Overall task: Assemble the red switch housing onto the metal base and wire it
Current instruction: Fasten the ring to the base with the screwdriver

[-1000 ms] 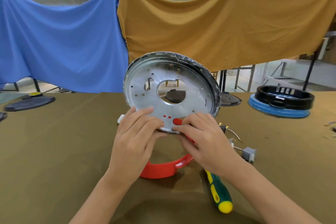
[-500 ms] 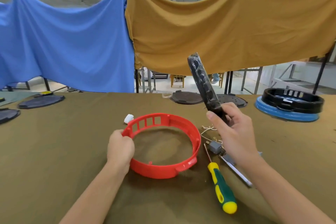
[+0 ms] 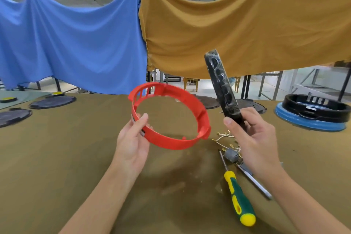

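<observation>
My left hand grips the red ring-shaped switch housing by its near-left rim and holds it tilted above the table. Edge-on in my right hand is the round metal base, its black plastic-wrapped rim upright and just right of the red ring. The two parts are apart. White wires with brass terminals and a small grey switch block lie on the table under my right hand.
A green and yellow screwdriver and a thin metal tool lie at the lower right. A black ring on a blue base stands at the far right. Dark round lids sit along the far left edge of the olive table.
The metal base went from facing me in both hands to edge-on in my right hand alone. My left hand took the red housing and lifted it off the table.
</observation>
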### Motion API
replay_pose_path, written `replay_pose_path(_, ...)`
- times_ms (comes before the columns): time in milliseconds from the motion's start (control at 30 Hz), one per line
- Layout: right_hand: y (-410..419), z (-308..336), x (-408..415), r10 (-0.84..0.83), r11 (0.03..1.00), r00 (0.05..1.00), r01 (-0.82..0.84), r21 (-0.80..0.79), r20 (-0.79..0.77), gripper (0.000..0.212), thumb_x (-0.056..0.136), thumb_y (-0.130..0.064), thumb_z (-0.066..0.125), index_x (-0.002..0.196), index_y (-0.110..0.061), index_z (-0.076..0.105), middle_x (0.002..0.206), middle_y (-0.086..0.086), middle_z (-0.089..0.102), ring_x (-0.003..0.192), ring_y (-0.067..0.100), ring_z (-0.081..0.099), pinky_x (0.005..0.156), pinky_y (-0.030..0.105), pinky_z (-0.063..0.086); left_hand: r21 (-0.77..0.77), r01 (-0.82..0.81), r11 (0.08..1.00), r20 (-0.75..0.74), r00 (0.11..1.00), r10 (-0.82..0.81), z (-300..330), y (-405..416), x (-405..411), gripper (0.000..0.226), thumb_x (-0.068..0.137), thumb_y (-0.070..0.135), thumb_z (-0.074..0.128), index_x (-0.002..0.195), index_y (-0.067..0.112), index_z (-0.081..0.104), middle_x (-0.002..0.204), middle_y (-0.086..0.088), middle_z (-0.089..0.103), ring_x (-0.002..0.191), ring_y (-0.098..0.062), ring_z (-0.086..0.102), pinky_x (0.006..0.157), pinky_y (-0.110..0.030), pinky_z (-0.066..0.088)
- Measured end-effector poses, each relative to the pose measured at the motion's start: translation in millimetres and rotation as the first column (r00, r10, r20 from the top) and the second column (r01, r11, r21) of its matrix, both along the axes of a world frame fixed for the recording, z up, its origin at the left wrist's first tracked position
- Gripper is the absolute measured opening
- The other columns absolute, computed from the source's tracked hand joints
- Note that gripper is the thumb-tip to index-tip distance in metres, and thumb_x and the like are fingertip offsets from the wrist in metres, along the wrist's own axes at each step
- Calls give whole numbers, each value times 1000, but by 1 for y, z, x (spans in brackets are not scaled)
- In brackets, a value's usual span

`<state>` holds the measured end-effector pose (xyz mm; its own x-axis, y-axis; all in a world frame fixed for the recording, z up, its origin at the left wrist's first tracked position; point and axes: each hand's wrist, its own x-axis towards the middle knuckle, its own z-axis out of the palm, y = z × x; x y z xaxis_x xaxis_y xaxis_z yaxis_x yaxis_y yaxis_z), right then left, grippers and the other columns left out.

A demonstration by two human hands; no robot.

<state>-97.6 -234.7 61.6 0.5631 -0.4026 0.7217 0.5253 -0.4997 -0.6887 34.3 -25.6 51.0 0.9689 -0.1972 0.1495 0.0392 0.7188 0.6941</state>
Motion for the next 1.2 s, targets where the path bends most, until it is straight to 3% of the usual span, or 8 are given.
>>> replay_pose_path(167,7,0,-3,23,999,1000,-22,-44,16,7,86,-24,67,90,-22,73,83,-11,58,73,6,53,62,12,41,-119,200,973,171,969,-178,-2,1,-2,40,86,23,61,122,9,54,72,5,47,66,-8,50,79,-28,40)
replay_pose_path(367,14,-1,-5,-40,982,999,42,-186,14,6,86,-23,66,89,-21,70,86,-10,56,81,11,55,68,16,43,-104,307,946,298,917,-265,2,1,-5,84,59,33,96,130,22,53,77,6,49,70,-7,51,83,-25,42)
replay_pose_path(433,16,-4,-4,-62,964,998,64,-257,15,5,87,-17,66,87,-20,70,85,-9,54,81,12,54,69,16,41,-128,319,939,290,918,-272,2,1,-6,80,64,31,93,131,20,52,77,5,50,70,-8,51,81,-23,44)
replay_pose_path(533,16,-8,-2,-105,928,994,112,-356,40,7,88,-5,70,87,-11,73,86,-5,55,83,11,54,73,15,41,-137,299,944,273,928,-254,0,2,-8,42,88,24,65,128,17,54,76,6,51,69,-7,52,80,-23,45)
replay_pose_path(600,16,-10,-1,-117,901,991,135,-413,70,5,88,-7,69,88,-7,74,88,-7,55,84,10,53,75,16,41,-134,282,950,240,939,-245,1,1,-10,33,93,21,53,125,14,55,75,5,51,68,-7,52,81,-27,42)
replay_pose_path(767,18,-12,2,-122,838,991,127,-531,45,12,88,-12,64,90,-3,72,87,-2,56,85,15,50,76,24,41,-148,230,962,128,969,-212,4,-2,-11,34,84,23,58,115,10,57,72,3,53,70,-8,49,81,-26,44)
replay_pose_path(967,17,-7,2,-91,843,995,55,-534,-41,11,89,-16,61,85,-8,68,87,-11,54,86,11,45,77,30,37,-103,244,964,100,967,-233,3,-6,-12,22,85,23,54,100,8,56,68,4,62,61,-5,62,64,-22,56)
replay_pose_path(1200,15,-8,2,-82,840,984,-18,-543,-158,17,92,-22,57,86,-9,67,87,-3,55,88,16,44,81,35,38,-117,299,947,54,954,-294,1,-8,-12,29,105,16,37,106,4,64,94,-5,77,83,-11,74,66,-24,59)
